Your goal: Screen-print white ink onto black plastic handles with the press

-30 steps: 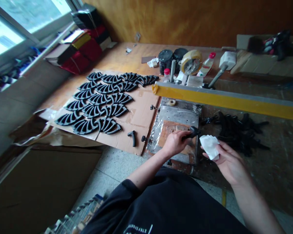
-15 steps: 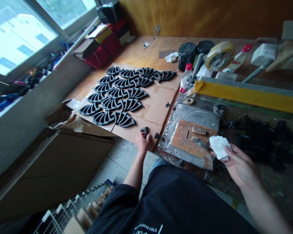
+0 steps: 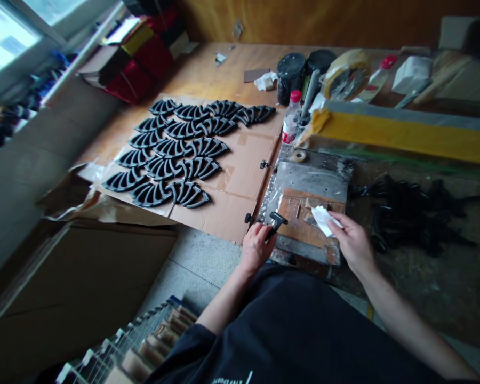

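Note:
My left hand (image 3: 256,248) is closed around a black T-shaped part (image 3: 278,221), whose wider end sticks out toward the right. In my right hand (image 3: 352,242) a folded white paper tissue (image 3: 325,220) is pinched between thumb and fingers. Beneath and between the hands lies a brown wooden board (image 3: 292,226) on a grey metal plate (image 3: 308,173). Several similar black parts (image 3: 200,198) lie in overlapping fanned rows on a cardboard sheet (image 3: 240,208) to the left. More black parts (image 3: 416,213) are heaped loosely on the bench at the right.
A red-capped bottle (image 3: 291,120), a small tape roll (image 3: 298,156), dark cans (image 3: 291,74) and a large tape roll (image 3: 346,74) stand behind the plate. A yellow-covered bar (image 3: 400,133) runs along the right. A wire rack (image 3: 116,349) stands low at the left.
My left hand has moved right with the black part, from the cardboard's edge to the board. My right hand has come left with the tissue, nearer to it. The camera view has shifted slightly.

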A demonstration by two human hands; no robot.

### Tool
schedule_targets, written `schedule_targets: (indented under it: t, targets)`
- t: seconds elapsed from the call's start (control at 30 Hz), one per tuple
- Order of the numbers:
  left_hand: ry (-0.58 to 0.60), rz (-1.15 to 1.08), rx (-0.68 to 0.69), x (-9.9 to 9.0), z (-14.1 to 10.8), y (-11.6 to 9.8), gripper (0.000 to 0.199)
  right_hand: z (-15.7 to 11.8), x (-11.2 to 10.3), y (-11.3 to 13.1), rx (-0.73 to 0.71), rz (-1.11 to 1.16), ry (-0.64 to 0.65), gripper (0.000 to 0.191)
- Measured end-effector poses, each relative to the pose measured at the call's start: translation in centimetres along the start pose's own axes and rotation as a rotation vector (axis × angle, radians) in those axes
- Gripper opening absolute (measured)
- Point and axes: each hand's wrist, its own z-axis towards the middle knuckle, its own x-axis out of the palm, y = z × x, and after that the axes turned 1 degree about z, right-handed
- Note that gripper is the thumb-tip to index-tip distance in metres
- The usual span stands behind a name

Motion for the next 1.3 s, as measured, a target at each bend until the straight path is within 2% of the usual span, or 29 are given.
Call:
schedule_targets:
  t: [0.1, 0.23, 0.33, 0.4, 0.5, 0.67, 0.87, 1.07, 1.23, 1.3]
  targets:
    - [0.1, 0.001, 0.076, 0.9, -0.3, -0.2, 0.015, 0.0, 1.2, 0.2, -0.195, -0.273, 0.074, 0.032]
    - [0.148, 0.007, 0.109, 1.1, -0.3, 0.2, 0.014, 0.4, 4.5, 0.1, -0.513, -0.445, 0.223, 0.035]
    - [0.169, 0.006, 0.115, 0.8, -0.1, 0.2, 0.011, 1.0, 6.9, -0.9, -0.66, -0.547, 0.356, 0.042]
    - [0.18, 0.01, 0.108, 0.7, 0.0, 0.1, 0.01, 1.1, 7.7, -1.5, -0.718, -0.607, 0.457, 0.045]
    - [0.206, 0.008, 0.088, 0.6, 0.1, -0.1, 0.01, 0.4, 7.0, -2.2, -0.739, -0.641, 0.545, 0.048]
    - [0.222, -0.003, 0.074, 0.6, 0.2, -0.1, 0.008, -0.7, 5.1, -2.2, -0.695, -0.623, 0.585, 0.053]
    - [0.217, -0.004, 0.086, 0.7, 0.1, 0.0, 0.009, 0.2, 6.7, -1.8, -0.69, -0.646, 0.566, 0.052]
    - [0.206, 0.016, 0.091, 1.0, 0.1, 0.0, 0.009, -0.6, 5.5, -2.4, -0.682, -0.641, 0.576, 0.052]
    - [0.194, 0.035, 0.096, 1.0, 0.0, 0.0, 0.01, 0.4, 6.7, -1.9, -0.695, -0.669, 0.551, 0.051]
    - [0.191, 0.03, 0.09, 1.0, -0.1, 0.0, 0.01, 0.3, 6.5, -1.9, -0.698, -0.669, 0.563, 0.051]
